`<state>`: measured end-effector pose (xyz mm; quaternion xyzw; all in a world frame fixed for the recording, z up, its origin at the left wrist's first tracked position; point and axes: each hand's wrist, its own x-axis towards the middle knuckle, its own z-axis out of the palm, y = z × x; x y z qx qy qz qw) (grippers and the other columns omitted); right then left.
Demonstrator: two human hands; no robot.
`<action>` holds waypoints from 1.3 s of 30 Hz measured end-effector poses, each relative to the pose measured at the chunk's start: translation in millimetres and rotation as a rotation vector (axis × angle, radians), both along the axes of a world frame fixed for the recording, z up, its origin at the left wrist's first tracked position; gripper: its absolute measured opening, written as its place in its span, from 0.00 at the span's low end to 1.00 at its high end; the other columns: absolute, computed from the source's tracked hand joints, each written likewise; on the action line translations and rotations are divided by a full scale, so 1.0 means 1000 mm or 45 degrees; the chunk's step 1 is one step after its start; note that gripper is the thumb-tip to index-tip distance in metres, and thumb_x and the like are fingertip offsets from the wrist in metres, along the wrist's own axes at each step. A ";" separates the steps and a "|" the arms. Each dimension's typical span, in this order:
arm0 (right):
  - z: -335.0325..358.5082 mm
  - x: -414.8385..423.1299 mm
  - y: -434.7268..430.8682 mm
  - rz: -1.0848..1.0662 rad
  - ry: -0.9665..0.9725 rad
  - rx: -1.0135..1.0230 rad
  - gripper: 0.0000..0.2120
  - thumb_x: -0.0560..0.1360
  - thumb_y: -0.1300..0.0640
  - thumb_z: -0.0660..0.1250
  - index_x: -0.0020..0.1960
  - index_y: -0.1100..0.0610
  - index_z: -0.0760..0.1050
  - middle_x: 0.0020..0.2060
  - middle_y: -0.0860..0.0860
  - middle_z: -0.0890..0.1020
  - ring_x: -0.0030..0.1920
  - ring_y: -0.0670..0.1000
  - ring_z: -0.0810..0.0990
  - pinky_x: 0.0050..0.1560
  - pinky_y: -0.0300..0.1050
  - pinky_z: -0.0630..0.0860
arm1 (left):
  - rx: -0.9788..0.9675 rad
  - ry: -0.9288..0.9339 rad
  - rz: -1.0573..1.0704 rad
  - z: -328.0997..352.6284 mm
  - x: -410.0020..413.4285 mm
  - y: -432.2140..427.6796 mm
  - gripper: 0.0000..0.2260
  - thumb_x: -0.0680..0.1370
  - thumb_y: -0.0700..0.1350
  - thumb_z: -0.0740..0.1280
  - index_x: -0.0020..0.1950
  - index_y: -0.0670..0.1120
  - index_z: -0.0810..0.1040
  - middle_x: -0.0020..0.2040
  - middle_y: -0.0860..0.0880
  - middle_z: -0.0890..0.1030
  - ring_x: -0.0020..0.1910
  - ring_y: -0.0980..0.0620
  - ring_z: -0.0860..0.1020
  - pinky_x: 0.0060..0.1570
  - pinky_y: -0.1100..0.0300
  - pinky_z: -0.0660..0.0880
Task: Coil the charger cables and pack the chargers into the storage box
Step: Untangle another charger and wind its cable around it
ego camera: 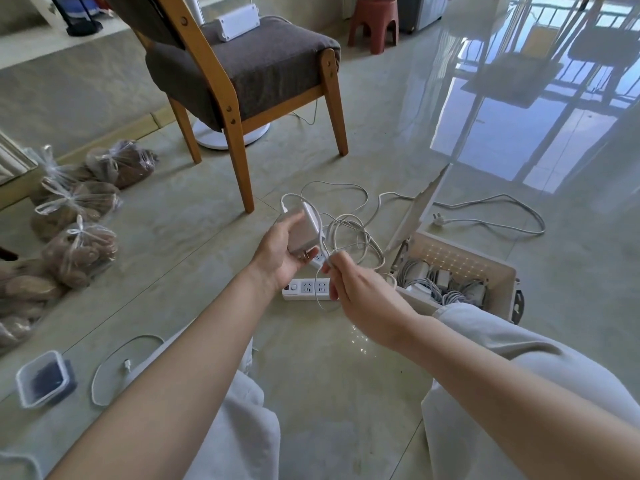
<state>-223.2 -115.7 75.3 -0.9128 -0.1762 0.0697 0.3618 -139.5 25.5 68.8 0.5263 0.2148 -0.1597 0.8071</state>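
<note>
One charger (301, 230) gripped in left hand (277, 258); right hand (360, 292) pinches its cable (346, 216), loose loops ahead; box (464, 261) just right of right hand.

white charger (302, 227) and cable (349, 233), beige perforated storage box (485, 271), grey chair cushion (263, 60), red stool (375, 20)

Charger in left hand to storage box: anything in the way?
Nothing solid. The storage box sits open with its lid raised. Only the loose cable of the charger loops between the left hand and the box, pinched by the right hand.
</note>
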 end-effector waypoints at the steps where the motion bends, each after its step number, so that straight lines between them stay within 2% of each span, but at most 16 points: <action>1: -0.001 -0.002 0.002 0.076 0.001 -0.037 0.07 0.81 0.58 0.51 0.55 0.58 0.64 0.42 0.53 0.78 0.40 0.58 0.75 0.42 0.52 0.73 | 0.006 -0.012 0.007 -0.001 0.001 0.000 0.14 0.75 0.48 0.69 0.57 0.45 0.73 0.43 0.44 0.76 0.40 0.49 0.74 0.38 0.57 0.74; 4: -0.004 -0.005 0.005 0.227 -0.054 -0.180 0.08 0.81 0.56 0.52 0.57 0.58 0.66 0.41 0.51 0.76 0.42 0.58 0.76 0.43 0.52 0.74 | 0.086 -0.035 0.018 -0.004 0.001 -0.002 0.15 0.71 0.48 0.72 0.55 0.45 0.75 0.42 0.46 0.75 0.36 0.51 0.73 0.28 0.62 0.73; 7: -0.006 -0.002 0.005 0.232 -0.052 -0.188 0.08 0.81 0.55 0.54 0.56 0.54 0.68 0.38 0.49 0.76 0.40 0.58 0.76 0.42 0.53 0.75 | 0.013 -0.022 -0.025 -0.001 -0.002 -0.007 0.12 0.73 0.50 0.70 0.50 0.45 0.74 0.38 0.46 0.74 0.32 0.53 0.73 0.26 0.64 0.72; 9: -0.008 0.001 0.005 0.212 -0.051 -0.220 0.09 0.80 0.53 0.54 0.57 0.52 0.69 0.39 0.53 0.80 0.39 0.59 0.77 0.42 0.53 0.75 | -0.074 0.002 -0.059 0.001 -0.002 -0.009 0.17 0.75 0.54 0.68 0.53 0.42 0.71 0.38 0.45 0.73 0.31 0.53 0.74 0.28 0.64 0.75; 12: -0.009 0.003 0.003 0.196 -0.083 -0.278 0.09 0.80 0.54 0.53 0.57 0.51 0.70 0.40 0.54 0.81 0.41 0.58 0.78 0.41 0.52 0.75 | -0.089 0.033 -0.085 0.000 -0.003 -0.009 0.27 0.76 0.59 0.64 0.63 0.39 0.69 0.42 0.44 0.75 0.32 0.52 0.79 0.37 0.57 0.80; 15: -0.007 0.005 0.002 0.188 -0.071 -0.275 0.09 0.78 0.58 0.53 0.54 0.52 0.71 0.42 0.54 0.81 0.42 0.58 0.77 0.42 0.51 0.74 | -0.056 0.042 -0.067 0.000 -0.003 -0.007 0.28 0.78 0.60 0.59 0.70 0.41 0.65 0.46 0.43 0.76 0.34 0.49 0.80 0.42 0.53 0.79; 20: -0.004 0.007 -0.002 0.118 -0.092 -0.240 0.11 0.79 0.59 0.54 0.54 0.52 0.73 0.45 0.48 0.81 0.43 0.53 0.77 0.39 0.44 0.69 | -0.110 0.064 0.044 0.004 -0.001 -0.004 0.27 0.81 0.58 0.52 0.68 0.37 0.64 0.46 0.39 0.75 0.36 0.45 0.77 0.38 0.51 0.81; 24: -0.005 0.011 -0.005 0.064 -0.128 -0.258 0.12 0.79 0.59 0.53 0.54 0.52 0.74 0.44 0.47 0.81 0.44 0.53 0.78 0.38 0.43 0.67 | -0.173 0.064 -0.022 0.007 -0.004 -0.003 0.24 0.81 0.59 0.51 0.62 0.38 0.67 0.43 0.39 0.75 0.36 0.43 0.77 0.37 0.49 0.81; 27: -0.008 0.015 -0.008 0.017 -0.082 -0.284 0.12 0.79 0.60 0.54 0.56 0.51 0.74 0.41 0.43 0.77 0.45 0.51 0.78 0.39 0.41 0.65 | -0.083 0.048 -0.138 0.010 -0.008 -0.006 0.23 0.81 0.58 0.50 0.58 0.40 0.71 0.37 0.41 0.77 0.36 0.45 0.76 0.40 0.51 0.78; 30: -0.013 0.021 -0.012 -0.021 -0.077 -0.315 0.12 0.78 0.62 0.55 0.54 0.50 0.74 0.41 0.46 0.79 0.42 0.53 0.77 0.40 0.44 0.70 | 0.053 0.027 -0.195 0.008 -0.010 -0.009 0.23 0.80 0.59 0.49 0.58 0.43 0.72 0.31 0.44 0.80 0.39 0.48 0.74 0.40 0.56 0.72; 35: -0.018 0.029 -0.017 -0.080 -0.108 -0.291 0.13 0.77 0.65 0.56 0.52 0.51 0.75 0.39 0.46 0.79 0.40 0.51 0.77 0.41 0.45 0.73 | -0.017 0.055 -0.139 0.008 -0.007 -0.009 0.26 0.81 0.61 0.50 0.61 0.41 0.70 0.40 0.42 0.79 0.42 0.48 0.76 0.51 0.53 0.73; 39: -0.019 0.034 -0.018 -0.091 -0.091 -0.290 0.13 0.76 0.64 0.57 0.51 0.50 0.76 0.39 0.45 0.79 0.39 0.48 0.75 0.41 0.43 0.72 | -0.068 0.001 -0.243 0.011 -0.013 -0.012 0.26 0.81 0.61 0.48 0.65 0.41 0.68 0.41 0.40 0.80 0.42 0.46 0.76 0.52 0.52 0.73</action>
